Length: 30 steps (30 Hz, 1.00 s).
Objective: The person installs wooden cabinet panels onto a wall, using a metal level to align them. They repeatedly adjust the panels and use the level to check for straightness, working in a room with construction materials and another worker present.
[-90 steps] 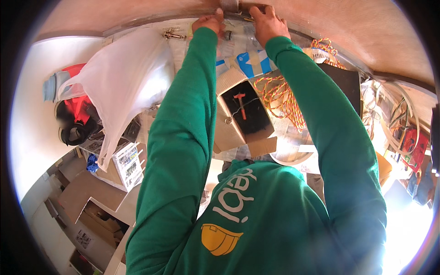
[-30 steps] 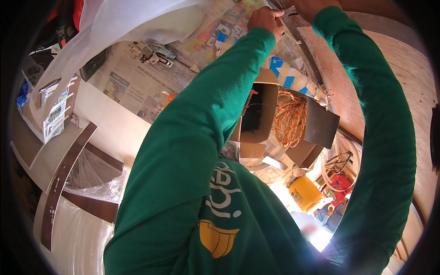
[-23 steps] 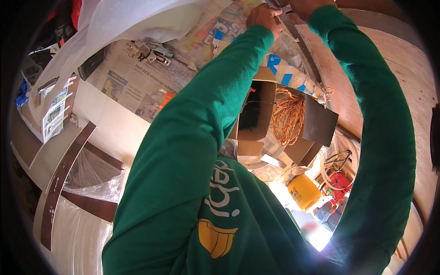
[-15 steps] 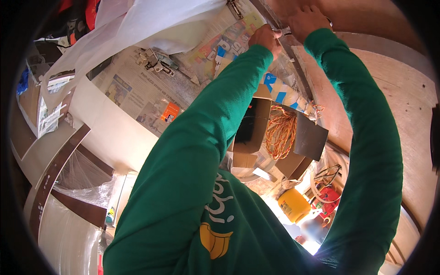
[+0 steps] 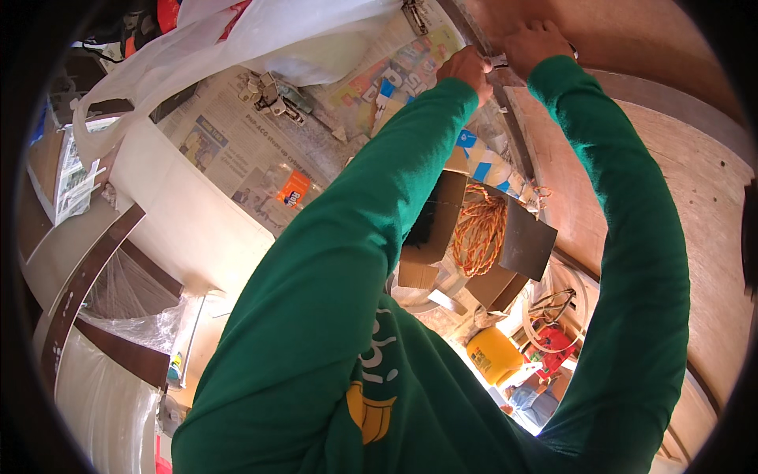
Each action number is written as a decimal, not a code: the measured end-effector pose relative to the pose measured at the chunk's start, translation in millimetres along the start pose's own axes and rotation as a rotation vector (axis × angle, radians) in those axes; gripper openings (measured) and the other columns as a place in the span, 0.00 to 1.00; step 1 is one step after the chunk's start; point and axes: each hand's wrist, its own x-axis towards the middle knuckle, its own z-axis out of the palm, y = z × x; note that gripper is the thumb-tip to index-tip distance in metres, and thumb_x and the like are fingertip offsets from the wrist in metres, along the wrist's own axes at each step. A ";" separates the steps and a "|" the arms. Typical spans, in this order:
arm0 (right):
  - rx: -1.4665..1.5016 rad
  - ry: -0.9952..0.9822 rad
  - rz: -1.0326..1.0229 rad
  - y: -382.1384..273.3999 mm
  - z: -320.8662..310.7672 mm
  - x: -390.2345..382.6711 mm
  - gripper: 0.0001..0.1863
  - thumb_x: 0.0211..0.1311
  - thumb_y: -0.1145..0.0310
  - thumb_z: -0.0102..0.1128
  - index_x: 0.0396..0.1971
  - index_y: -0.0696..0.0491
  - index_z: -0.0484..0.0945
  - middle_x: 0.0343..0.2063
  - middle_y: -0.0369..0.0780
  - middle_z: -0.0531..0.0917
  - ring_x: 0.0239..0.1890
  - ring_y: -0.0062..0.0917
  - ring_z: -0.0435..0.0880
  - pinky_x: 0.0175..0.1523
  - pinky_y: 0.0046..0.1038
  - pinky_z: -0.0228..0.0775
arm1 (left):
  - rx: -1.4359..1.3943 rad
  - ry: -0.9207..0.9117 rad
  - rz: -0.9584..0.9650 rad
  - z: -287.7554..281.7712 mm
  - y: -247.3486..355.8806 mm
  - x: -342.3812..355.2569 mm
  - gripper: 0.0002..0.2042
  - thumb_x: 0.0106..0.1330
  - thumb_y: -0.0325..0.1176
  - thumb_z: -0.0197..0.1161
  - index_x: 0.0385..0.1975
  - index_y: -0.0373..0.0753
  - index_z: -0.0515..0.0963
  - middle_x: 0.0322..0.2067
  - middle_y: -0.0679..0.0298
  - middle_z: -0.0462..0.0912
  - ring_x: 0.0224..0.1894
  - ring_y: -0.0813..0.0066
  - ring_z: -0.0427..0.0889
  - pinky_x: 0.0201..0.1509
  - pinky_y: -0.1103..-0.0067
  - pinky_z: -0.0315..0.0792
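Note:
Both arms, in green sleeves, reach up to the brown wooden frame at the top. My left hand point(image 5: 467, 71) is closed, its thumb and fingers pinched at a small shiny metal piece point(image 5: 498, 61) by the frame's edge. Close on its right, my right hand point(image 5: 535, 47) is curled palm-down against the brown panel point(image 5: 624, 35). Its fingers are bent, and the back of the hand hides what they grip. A bit of something shiny shows at its right side. The metal piece lies between the two hands; its kind is too small to make out.
Newspaper point(image 5: 229, 150) covers the surface at left, with metal hinges point(image 5: 272, 99) and an orange packet point(image 5: 294, 188) on it. An open cardboard box point(image 5: 442, 217) stands by coiled orange cord point(image 5: 480, 229). White plastic sheeting point(image 5: 197, 59) hangs upper left. Below is a yellow container point(image 5: 494, 355).
The view has shifted slightly, and both hands appear a little lower and farther right. My hands remain at the frame's edge, with more of the metal piece showing between them.

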 end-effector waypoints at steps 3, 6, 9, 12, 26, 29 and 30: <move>-0.002 -0.028 -0.011 1.8 1.6 2.9 0.14 0.65 0.67 0.49 0.44 0.50 0.83 0.48 0.42 0.82 0.54 0.37 0.79 0.60 0.39 0.65 | 0.018 0.011 0.011 -1.8 1.4 1.0 0.13 0.63 0.30 0.61 0.47 0.47 0.84 0.47 0.59 0.79 0.51 0.55 0.80 0.55 0.63 0.75; 0.000 -0.007 0.000 2.3 7.0 6.5 0.15 0.65 0.67 0.49 0.45 0.49 0.83 0.49 0.42 0.82 0.54 0.36 0.79 0.60 0.40 0.66 | 0.058 0.006 0.039 -0.9 0.1 2.9 0.13 0.63 0.30 0.62 0.47 0.47 0.84 0.47 0.59 0.79 0.51 0.56 0.80 0.54 0.64 0.75; -0.011 -0.005 -0.013 2.4 7.2 6.3 0.15 0.65 0.67 0.49 0.46 0.49 0.82 0.50 0.42 0.82 0.54 0.37 0.79 0.59 0.40 0.66 | 0.038 -0.039 -0.005 -4.5 3.1 1.1 0.14 0.62 0.30 0.63 0.47 0.48 0.84 0.47 0.58 0.79 0.51 0.54 0.80 0.54 0.64 0.75; -0.006 0.057 0.011 -0.1 9.8 7.8 0.14 0.66 0.66 0.49 0.45 0.49 0.83 0.50 0.42 0.81 0.54 0.37 0.79 0.58 0.40 0.67 | 0.087 -0.009 0.021 3.1 -5.4 5.0 0.16 0.62 0.30 0.64 0.49 0.51 0.84 0.47 0.57 0.79 0.50 0.53 0.80 0.53 0.63 0.75; 0.382 0.384 0.048 22.2 -75.8 -82.6 0.23 0.57 0.79 0.57 0.52 0.43 0.79 0.39 0.44 0.78 0.50 0.36 0.79 0.56 0.40 0.69 | -0.038 -0.116 -0.122 0.7 -15.7 9.1 0.10 0.57 0.33 0.63 0.38 0.44 0.85 0.35 0.58 0.87 0.42 0.56 0.85 0.50 0.66 0.77; 0.801 0.560 0.039 36.0 -75.7 -132.8 0.22 0.60 0.80 0.55 0.53 0.47 0.79 0.40 0.45 0.78 0.47 0.38 0.79 0.56 0.34 0.69 | -0.115 -0.033 -0.051 9.0 -3.4 3.7 0.11 0.58 0.36 0.66 0.40 0.45 0.82 0.33 0.59 0.86 0.38 0.57 0.85 0.45 0.64 0.77; 0.868 0.542 0.073 32.4 -74.3 -145.1 0.21 0.61 0.80 0.55 0.54 0.48 0.79 0.40 0.44 0.78 0.47 0.36 0.79 0.55 0.32 0.69 | -0.053 0.010 -0.040 6.4 -5.2 2.7 0.12 0.58 0.36 0.66 0.41 0.45 0.81 0.33 0.60 0.86 0.37 0.57 0.85 0.44 0.64 0.77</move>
